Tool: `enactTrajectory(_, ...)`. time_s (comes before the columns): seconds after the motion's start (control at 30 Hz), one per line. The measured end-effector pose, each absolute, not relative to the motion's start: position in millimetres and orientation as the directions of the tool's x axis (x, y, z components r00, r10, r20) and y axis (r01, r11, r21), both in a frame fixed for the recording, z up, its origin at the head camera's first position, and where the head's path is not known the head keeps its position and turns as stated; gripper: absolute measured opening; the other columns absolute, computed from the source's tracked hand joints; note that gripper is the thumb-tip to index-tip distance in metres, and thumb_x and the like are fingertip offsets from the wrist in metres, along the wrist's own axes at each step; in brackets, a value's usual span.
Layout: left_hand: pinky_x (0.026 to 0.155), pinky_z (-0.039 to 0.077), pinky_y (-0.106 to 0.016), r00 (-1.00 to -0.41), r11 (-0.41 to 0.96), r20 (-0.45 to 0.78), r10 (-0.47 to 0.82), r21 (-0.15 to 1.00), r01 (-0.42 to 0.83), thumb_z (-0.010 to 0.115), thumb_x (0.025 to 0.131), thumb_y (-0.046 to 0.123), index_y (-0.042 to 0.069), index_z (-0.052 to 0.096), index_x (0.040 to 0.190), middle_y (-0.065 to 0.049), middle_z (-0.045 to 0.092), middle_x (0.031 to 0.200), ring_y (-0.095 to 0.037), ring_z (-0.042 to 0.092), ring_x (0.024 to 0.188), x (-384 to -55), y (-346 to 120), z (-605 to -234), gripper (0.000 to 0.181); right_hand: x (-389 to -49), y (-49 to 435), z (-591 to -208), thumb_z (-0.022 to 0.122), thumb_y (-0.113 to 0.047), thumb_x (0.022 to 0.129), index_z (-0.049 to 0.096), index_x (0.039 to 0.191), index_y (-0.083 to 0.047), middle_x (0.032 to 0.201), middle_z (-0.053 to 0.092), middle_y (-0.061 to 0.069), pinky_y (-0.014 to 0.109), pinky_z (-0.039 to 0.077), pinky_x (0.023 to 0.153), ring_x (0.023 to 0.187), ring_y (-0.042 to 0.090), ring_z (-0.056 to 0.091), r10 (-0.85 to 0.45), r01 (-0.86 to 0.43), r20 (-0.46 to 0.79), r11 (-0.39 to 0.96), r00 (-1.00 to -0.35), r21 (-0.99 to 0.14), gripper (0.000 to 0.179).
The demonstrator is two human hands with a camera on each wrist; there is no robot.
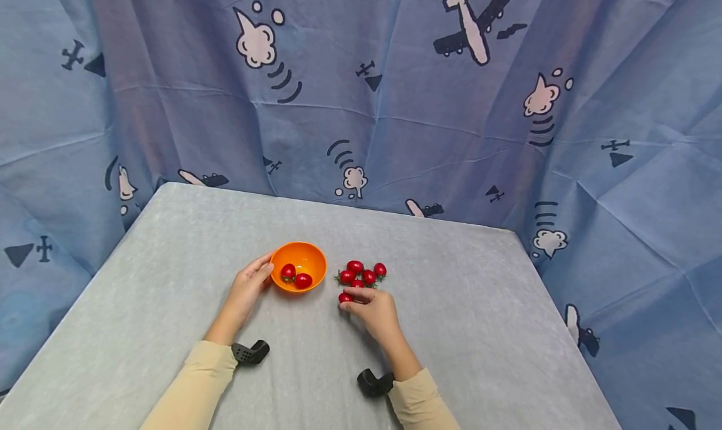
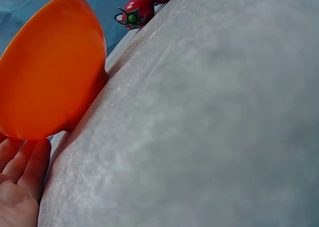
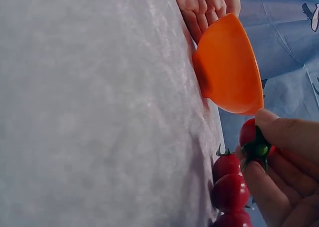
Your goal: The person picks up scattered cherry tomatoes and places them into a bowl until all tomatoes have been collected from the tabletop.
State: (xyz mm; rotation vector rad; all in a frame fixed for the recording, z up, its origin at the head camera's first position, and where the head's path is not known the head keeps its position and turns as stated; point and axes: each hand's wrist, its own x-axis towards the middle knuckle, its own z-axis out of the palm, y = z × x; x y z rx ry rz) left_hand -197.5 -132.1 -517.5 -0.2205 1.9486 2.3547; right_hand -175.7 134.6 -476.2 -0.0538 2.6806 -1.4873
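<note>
Tomato (image 1: 345,298) is pinched between thumb and fingers of your right hand (image 1: 375,309), right of the orange bowl (image 1: 303,253) and nearer you. Your left hand (image 1: 249,287) rests loosely extended fingers against the bowl's left side. Two tomatoes (image 1: 303,281) lie inside the bowl; a tomato cluster (image 1: 369,277) sits right of it on the grey table (image 1: 479,330).
</note>
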Motion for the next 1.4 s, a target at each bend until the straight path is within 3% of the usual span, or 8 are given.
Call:
enactTrajectory(0.53, 0.092, 0.047, -0.008, -0.989, -0.201, -0.145, -0.031, 0.970, -0.136, 0.046, 0.105, 0.014, 0.001, 0.042, 0.149, -0.017, 0.042, 0.155, 0.014, 0.056, 0.105, -198, -132, -517, 0.047, -188, 127, -464, 0.085, -0.013, 0.076, 0.080, 0.103, -0.014, 0.105, 0.077, 0.009, 0.019, 0.052, 0.068, 0.092, 0.018, 0.066, -0.054, -0.026, -0.003, 0.532, -0.999, -0.846, 0.028)
enactTrajectory(0.83, 0.092, 0.046, -0.008, -0.988, -0.207, -0.151, -0.034, 0.968, -0.141, 0.046, 0.105, 0.014, 0.001, 0.042, 0.149, -0.017, 0.042, 0.155, 0.013, 0.056, 0.105, -198, -133, -518, 0.047, -194, 122, -454, 0.085, -0.014, 0.077, 0.080, 0.103, -0.012, 0.106, 0.077, 0.010, 0.019, 0.056, 0.068, 0.088, 0.015, 0.066, -0.056, -0.024, -0.005, 0.505, -0.998, -0.863, 0.026)
enactTrajectory(1.13, 0.092, 0.046, -0.007, -0.987, -0.203, -0.159, -0.034, 0.968, -0.149, 0.047, 0.105, 0.014, 0.002, 0.042, 0.150, -0.014, 0.043, 0.155, 0.014, 0.056, 0.106, -197, -133, -518, 0.047, -200, 113, -444, 0.085, -0.018, 0.078, 0.080, 0.104, -0.012, 0.103, 0.076, 0.013, 0.021, 0.051, 0.059, 0.064, 0.017, 0.063, -0.070, -0.005, -0.033, 0.483, -0.997, -0.876, 0.027)
enactTrajectory(1.4, 0.092, 0.046, -0.007, -0.987, -0.197, -0.158, -0.033, 0.969, -0.149, 0.047, 0.105, 0.014, 0.002, 0.043, 0.149, -0.015, 0.044, 0.154, 0.014, 0.056, 0.105, -198, -132, -517, 0.046, -202, 107, -443, 0.086, -0.023, 0.077, 0.080, 0.103, -0.014, 0.100, 0.077, 0.010, 0.022, 0.051, 0.060, 0.070, 0.011, 0.060, -0.068, 0.001, -0.035, 0.450, -0.997, -0.893, 0.028)
